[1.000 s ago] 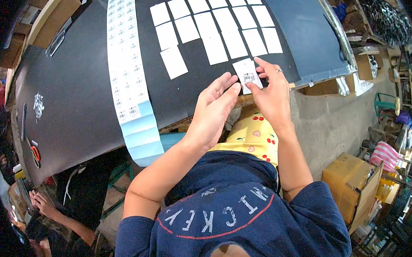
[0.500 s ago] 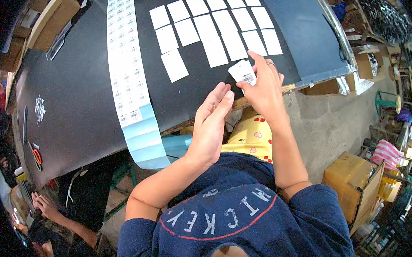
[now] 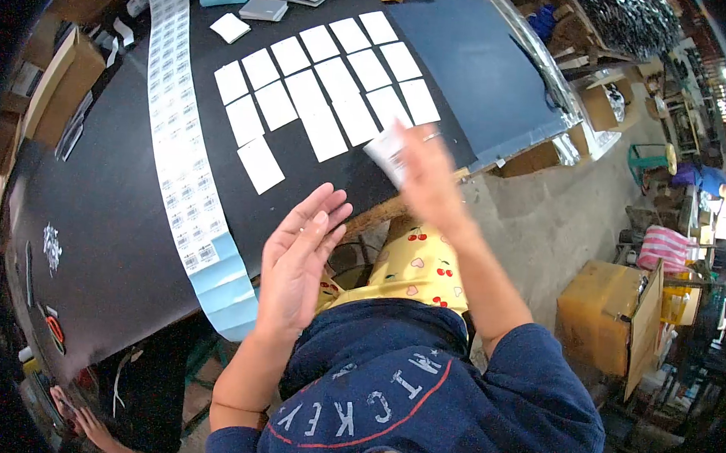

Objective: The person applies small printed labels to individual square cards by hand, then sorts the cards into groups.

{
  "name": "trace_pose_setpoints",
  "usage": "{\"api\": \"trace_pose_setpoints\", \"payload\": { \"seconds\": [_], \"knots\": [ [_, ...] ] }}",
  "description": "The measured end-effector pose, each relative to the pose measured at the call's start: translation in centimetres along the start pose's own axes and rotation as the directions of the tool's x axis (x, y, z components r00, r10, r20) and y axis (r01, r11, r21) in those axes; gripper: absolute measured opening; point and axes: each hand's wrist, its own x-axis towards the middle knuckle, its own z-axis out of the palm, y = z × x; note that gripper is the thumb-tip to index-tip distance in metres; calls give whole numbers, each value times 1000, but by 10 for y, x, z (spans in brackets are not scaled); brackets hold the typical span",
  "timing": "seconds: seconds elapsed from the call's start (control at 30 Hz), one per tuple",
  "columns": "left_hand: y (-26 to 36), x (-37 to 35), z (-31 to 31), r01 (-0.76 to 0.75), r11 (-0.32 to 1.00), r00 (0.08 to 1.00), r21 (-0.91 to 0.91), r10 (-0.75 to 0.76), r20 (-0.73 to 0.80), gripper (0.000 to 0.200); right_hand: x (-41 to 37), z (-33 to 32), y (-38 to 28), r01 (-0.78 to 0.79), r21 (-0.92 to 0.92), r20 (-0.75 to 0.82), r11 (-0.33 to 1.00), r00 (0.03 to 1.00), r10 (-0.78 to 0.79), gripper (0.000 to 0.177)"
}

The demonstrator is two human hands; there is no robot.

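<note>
Right hand [image 3: 427, 179], blurred, fingers seemingly pinching white card [image 3: 383, 149] just short of card rows [image 3: 330, 98]; left hand [image 3: 297, 260] fingers spread, empty. Likely card-laying step; next needs aligning with row end.

R hand [image 3: 424, 170] swung the tag [image 3: 383, 150] toward the rows; L hand [image 3: 298, 256] dropped back.

We hold one small white card [image 3: 384, 150] in our right hand [image 3: 423, 180]. It is blurred, so any print on it is unreadable. It hangs tilted over the near edge of the black bench [image 3: 128, 210], just beside the rows of cards [image 3: 330, 98].
</note>
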Motion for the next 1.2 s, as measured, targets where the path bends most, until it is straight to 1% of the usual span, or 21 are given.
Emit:
{"api": "trace_pose_setpoints", "payload": {
  "seconds": [0.03, 0.07, 0.1, 0.13, 0.17, 0.2, 0.27, 0.33, 0.4, 0.43, 0.47, 0.5, 0.53, 0.6, 0.67, 0.73, 0.8, 0.93, 1.0, 1.07, 1.2],
  "knots": [
    [6, -4, -4, -40, 999, 999, 23, 40, 7, 41, 9, -21, 21, -58, 184, 29, 981, 998, 54, 55],
    [12, -7, -10, -49, 999, 999, 24, 49, -20, 41, 24, -41, 31, -170, 103, -34, 980, 984, 174, 46],
    [19, -10, -17, -120, 982, 992, 145, 123, -16, 40, 37, -60, 38, -292, 156, -96, 944, 946, 309, 40],
    [25, -15, -26, -181, 946, 981, 270, 192, -17, 39, 43, -70, 93, -163, 55, -202, 985, 965, 170, 45],
    [31, -19, -35, -238, 910, 962, 340, 268, -46, 39, 58, -95, 85, -416, 71, -110, 906, 900, 422, 45],
    [39, -23, -44, -280, 864, 937, 420, 341, -79, 38, 61, -106, 127, -371, 186, -140, 910, 907, 398, 48],
    [48, -31, -73, -320, 775, 875, 545, 462, -145, 40, 72, -127, 181, -426, 148, -140, 893, 885, 445, 54],
    [52, -38, -106, -307, 666, 760, 680, 602, -245, 41, 77, -139, 213, -504, 111, -133, 857, 847, 515, 55],
    [63, -55, -127, -116, 484, 669, 867, 683, -292, 41, 80, -133, 228, -543, 205, -137, 814, 808, 573, 55],
    [66, -64, -138, 4, 364, 653, 931, 704, -278, 40, 82, -124, 221, -484, -37, -276, 874, 846, 456, 56],
    [68, -73, -149, 57, 329, 658, 943, 697, -283, 37, 84, -116, 214, -416, -284, -380, 864, 876, 297, 56],
    [67, -80, -155, 133, 362, 687, 923, 637, -348, 38, 83, -108, 208, -230, -379, -364, 896, 928, 84, 55],
    [68, -87, -160, 200, 388, 712, 900, 573, -406, 38, 83, -92, 166, -211, -252, -337, 944, 934, 119, 54],
    [65, -92, -157, 232, 429, 738, 873, 507, -446, 42, 72, -57, 79, -251, 95, -135, 963, 955, 263, 52],
    [57, -88, -157, 162, 411, 749, 897, 540, -383, 43, 55, -18, 31, -204, 314, 136, 927, 976, 168, 47],
    [53, -76, -155, 134, 414, 747, 901, 555, -366, 48, 44, 8, -42, -249, 362, 402, 898, 911, 90, 43],
    [54, -65, -148, 198, 258, 730, 946, 605, -318, 56, 35, 34, -88, 1, 400, 416, 916, 891, -183, 42],
    [53, -54, -147, 248, 184, 744, 951, 593, -309, 59, 19, 88, -135, 118, 462, 368, 879, 876, -311, 45],
    [50, -53, -152, 243, 176, 745, 954, 596, -300, 58, 11, 98, -150, 88, 387, 387, 918, 888, -248, 49],
    [44, -51, -156, 128, 205, 689, 970, 686, -235, 52, 5, 102, -155, -7, 407, 412, 913, 894, -177, 57],
    [42, -50, -152, 38, 268, 701, 963, 679, -217, 52, -1, 100, -154, -41, 388, 422, 921, 896, -138, 67]
  ]
}}
